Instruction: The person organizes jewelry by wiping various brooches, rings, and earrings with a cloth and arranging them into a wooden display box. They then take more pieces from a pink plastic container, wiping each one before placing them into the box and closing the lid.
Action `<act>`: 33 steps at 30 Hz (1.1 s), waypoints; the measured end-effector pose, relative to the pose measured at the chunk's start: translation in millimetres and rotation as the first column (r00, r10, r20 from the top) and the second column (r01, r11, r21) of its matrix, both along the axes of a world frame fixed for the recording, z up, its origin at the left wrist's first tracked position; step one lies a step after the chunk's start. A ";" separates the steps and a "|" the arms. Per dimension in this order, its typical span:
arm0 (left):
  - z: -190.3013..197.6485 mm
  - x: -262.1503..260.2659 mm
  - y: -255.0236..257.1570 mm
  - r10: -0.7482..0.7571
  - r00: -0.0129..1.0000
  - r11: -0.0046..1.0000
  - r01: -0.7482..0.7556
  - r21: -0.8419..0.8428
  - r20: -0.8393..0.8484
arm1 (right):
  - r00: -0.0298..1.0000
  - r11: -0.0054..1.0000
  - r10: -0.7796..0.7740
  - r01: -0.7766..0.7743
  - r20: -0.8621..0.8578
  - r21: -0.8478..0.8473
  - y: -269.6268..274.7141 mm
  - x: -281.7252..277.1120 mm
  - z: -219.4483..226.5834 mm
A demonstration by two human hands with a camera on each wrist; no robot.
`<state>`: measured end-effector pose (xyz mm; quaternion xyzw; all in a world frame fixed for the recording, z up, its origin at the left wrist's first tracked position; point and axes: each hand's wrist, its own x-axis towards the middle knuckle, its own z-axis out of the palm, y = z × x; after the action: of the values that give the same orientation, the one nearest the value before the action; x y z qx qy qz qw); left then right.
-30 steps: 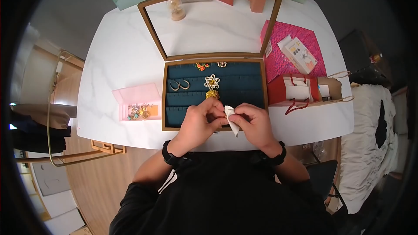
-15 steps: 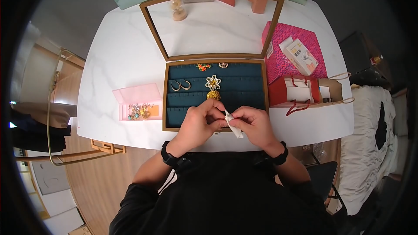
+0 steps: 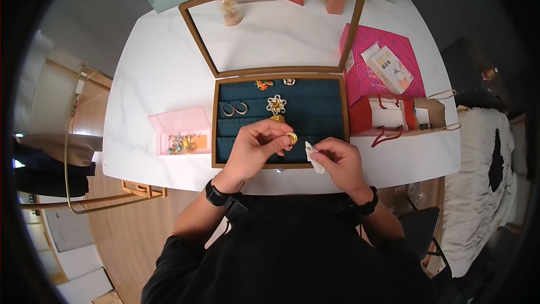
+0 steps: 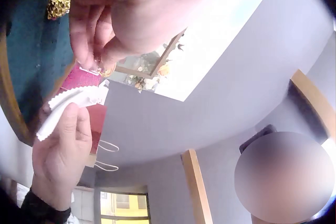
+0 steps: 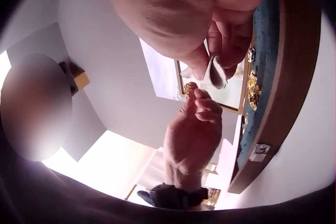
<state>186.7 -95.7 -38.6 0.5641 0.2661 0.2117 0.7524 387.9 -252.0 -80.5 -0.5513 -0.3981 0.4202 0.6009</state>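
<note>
Counts of what we see on the counter (image 3: pixel 157 67)
We count one jewellery box (image 3: pixel 215 129), two hoop earrings (image 3: pixel 234 109), one pink case (image 3: pixel 177 121), two hands.

I am seeing even, bright overhead light on the white desk (image 3: pixel 157 67), with fisheye bending and dark vignetting ringing the head view. Both wrist views are blurring close up, glaring at the ceiling.

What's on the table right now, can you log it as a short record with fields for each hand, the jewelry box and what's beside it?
left hand: pinches a gold ring over the box
right hand: pinches a small white cloth
jewelry box: lid open, teal lining, hoop earrings and flower brooch inside
left of box: pink case with trinkets
right of box: red paper bag lying down
</note>
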 end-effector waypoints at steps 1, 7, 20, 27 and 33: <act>0.1 1.3 0.5 -0.001 1.000 1.000 0.001 -0.027 0.007 | 0.979 1.000 0.004 -0.006 0.202 0.008 -2.2 1.2 5.0; 6.9 15.0 -0.3 -0.001 0.999 1.000 0.001 0.003 -0.034 | 0.760 0.996 -0.008 -0.054 0.650 0.076 -4.8 7.5 3.9; 5.0 121.2 53.9 -0.208 0.874 0.868 0.372 0.329 -0.440 | 0.693 0.989 0.082 -0.146 0.716 0.028 -2.3 15.6 -21.1; -6.4 152.4 57.7 -0.060 0.741 0.724 0.494 0.482 -0.668 | 0.716 0.987 0.088 -0.156 0.693 0.036 -1.4 18.0 -26.4; -0.4 137.2 58.4 0.000 0.887 0.118 0.459 0.880 -0.462 | 0.729 0.985 0.109 -0.172 0.676 0.028 -1.5 17.9 -25.0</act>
<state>323.9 -37.2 -39.0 0.9747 0.1015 0.1061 0.1687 405.7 -253.5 -105.5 -0.6067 -0.6464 0.2195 0.4072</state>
